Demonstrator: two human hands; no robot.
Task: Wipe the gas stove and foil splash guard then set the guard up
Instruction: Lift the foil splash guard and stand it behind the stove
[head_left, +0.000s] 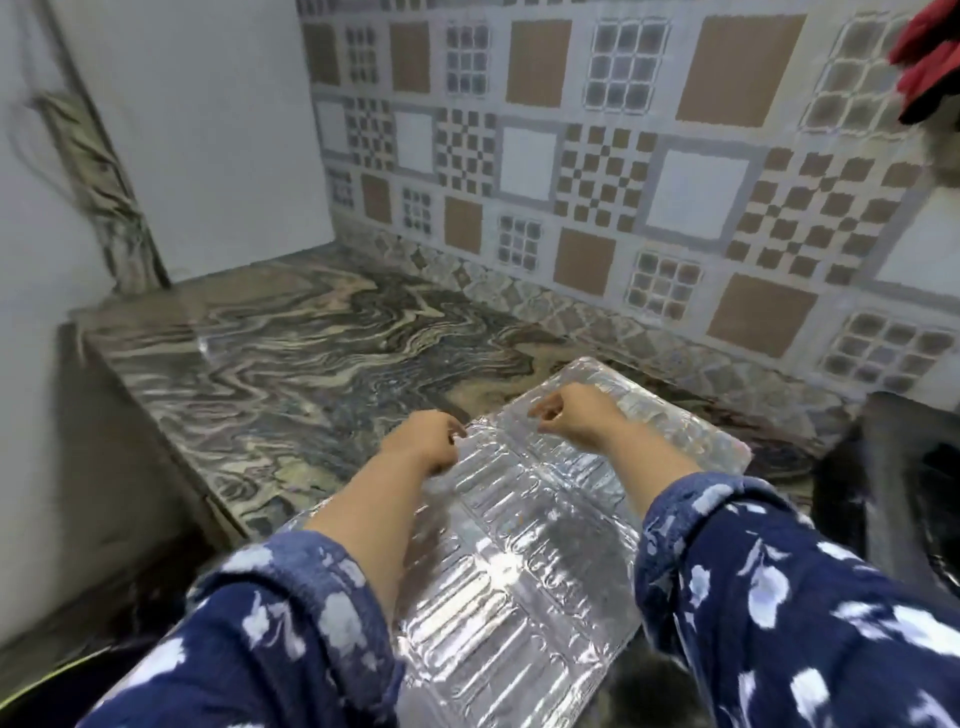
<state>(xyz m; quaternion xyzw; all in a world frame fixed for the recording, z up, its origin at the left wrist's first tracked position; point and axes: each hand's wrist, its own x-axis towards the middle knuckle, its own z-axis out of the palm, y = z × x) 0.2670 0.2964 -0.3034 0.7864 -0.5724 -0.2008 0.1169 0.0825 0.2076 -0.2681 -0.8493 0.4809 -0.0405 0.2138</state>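
A silver embossed foil splash guard (524, 545) lies flat across the marble counter (291, 358), reaching past the counter's front edge toward me. My left hand (423, 441) pinches the guard's left edge with curled fingers. My right hand (571, 415) sits over the guard's far panel, fingers curled onto the foil near a fold line. Both forearms wear blue floral sleeves. The dark gas stove (914, 493) shows only partly at the right edge.
A patterned tile wall (623, 171) runs behind the counter. A white panel (208, 130) closes the left corner. A red cloth-like thing (930, 57) hangs at the top right. Bare marble stretches left of the guard.
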